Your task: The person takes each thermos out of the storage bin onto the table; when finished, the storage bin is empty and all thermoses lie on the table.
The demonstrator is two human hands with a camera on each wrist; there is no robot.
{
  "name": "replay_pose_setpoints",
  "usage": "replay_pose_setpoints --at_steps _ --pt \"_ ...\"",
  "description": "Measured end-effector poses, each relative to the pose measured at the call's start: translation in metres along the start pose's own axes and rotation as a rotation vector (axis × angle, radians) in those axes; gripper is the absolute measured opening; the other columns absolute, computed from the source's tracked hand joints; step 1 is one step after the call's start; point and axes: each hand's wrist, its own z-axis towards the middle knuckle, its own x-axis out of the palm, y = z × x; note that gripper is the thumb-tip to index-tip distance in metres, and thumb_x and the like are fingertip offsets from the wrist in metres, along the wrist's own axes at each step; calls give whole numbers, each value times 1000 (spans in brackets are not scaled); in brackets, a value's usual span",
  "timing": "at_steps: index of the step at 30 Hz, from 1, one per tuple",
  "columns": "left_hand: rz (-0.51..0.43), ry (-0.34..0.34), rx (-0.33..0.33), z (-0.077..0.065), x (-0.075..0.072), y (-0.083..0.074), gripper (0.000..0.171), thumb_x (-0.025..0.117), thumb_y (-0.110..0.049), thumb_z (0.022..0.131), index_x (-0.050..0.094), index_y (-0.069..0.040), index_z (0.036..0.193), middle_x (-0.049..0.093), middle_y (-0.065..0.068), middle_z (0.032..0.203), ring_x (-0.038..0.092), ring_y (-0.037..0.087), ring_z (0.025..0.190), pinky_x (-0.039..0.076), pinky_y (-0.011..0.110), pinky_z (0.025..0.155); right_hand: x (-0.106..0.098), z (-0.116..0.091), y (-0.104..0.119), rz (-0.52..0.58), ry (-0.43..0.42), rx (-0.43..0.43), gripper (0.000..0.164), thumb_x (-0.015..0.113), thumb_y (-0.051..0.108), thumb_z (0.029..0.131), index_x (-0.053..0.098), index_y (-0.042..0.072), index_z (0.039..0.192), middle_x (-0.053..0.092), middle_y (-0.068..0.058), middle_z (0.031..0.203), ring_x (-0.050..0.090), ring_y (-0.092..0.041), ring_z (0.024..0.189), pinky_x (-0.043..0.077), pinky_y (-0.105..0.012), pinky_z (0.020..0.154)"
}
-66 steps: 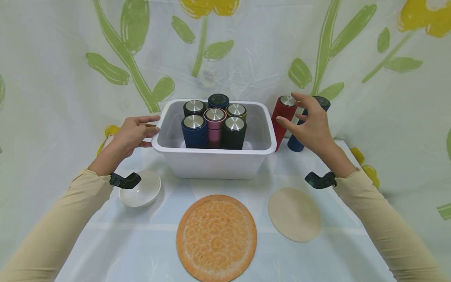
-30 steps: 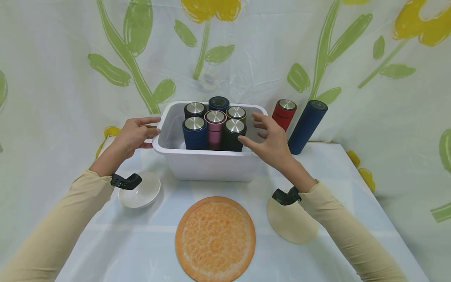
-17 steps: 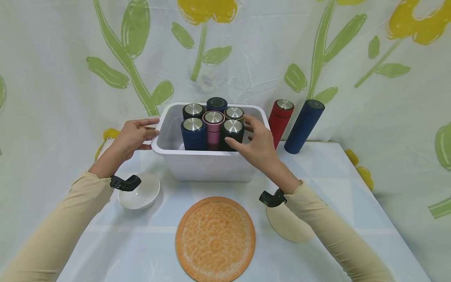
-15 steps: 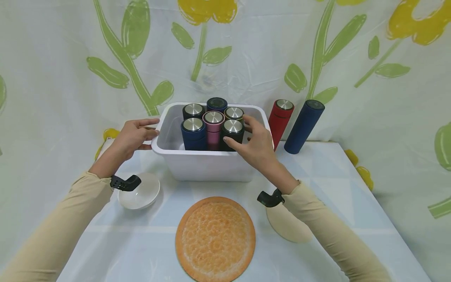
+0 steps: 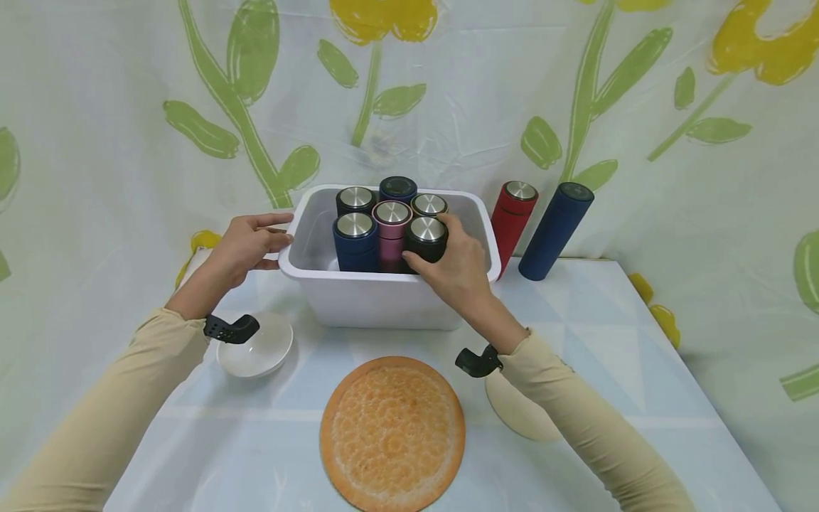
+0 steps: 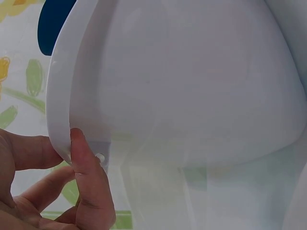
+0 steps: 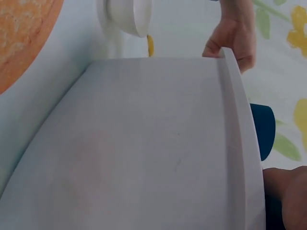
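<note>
A white plastic tub (image 5: 384,306) stands at the back of the table with several thermos bottles upright inside. My right hand (image 5: 462,270) reaches over its front rim and grips the black thermos (image 5: 427,245) at the front right, thumb on the near side and fingers behind. At the tub's left end my left hand (image 5: 246,245) pinches the rim (image 6: 60,105) between thumb and fingers. Around the black thermos are a pink thermos (image 5: 392,242), a navy thermos (image 5: 355,249) and others with steel or dark lids. The bottles' lower parts are hidden by the tub wall.
Right of the tub, a red thermos (image 5: 514,220) and a tall blue thermos (image 5: 557,231) stand near the patterned backdrop. A white bowl (image 5: 262,348) sits front left. A round, bread-like disc (image 5: 392,434) lies in front, with a beige disc (image 5: 518,409) partly under the right forearm.
My right hand has moved left from beside the red thermos into the tub and closed round the black thermos. The left hand has stayed at the rim.
</note>
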Motion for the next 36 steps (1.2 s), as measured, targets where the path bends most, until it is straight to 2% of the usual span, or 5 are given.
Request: replay_pose_setpoints --at_steps 9,14,29,36 --pt "0 -2 1 1 0 1 55 55 -15 100 41 -12 154 49 20 146 59 26 109 57 27 74 -7 1 -4 54 29 31 65 87 21 77 51 -2 125 67 -17 116 66 -29 105 52 -40 91" --pt "-6 5 -12 0 -1 3 56 55 -16 101 39 -13 155 49 21 146 60 22 105 57 26 74 -12 0 -6 68 30 46 64 87 22 77 52 -1 125 68 -16 114 67 -27 103 53 -40 88" --pt "-15 17 -26 2 1 0 57 54 -17 102 37 -15 156 46 20 148 55 31 116 56 26 75 -43 -1 -15 43 -29 77 66 87 22 77 50 -2 128 70 -20 109 67 -31 100 54 -44 85" --pt "-8 17 -17 0 -1 -1 57 54 -16 101 37 -15 156 49 21 146 60 23 109 56 26 75 -53 -4 -11 42 -40 65 66 87 22 78 50 -1 127 70 -19 110 67 -29 101 54 -43 85"
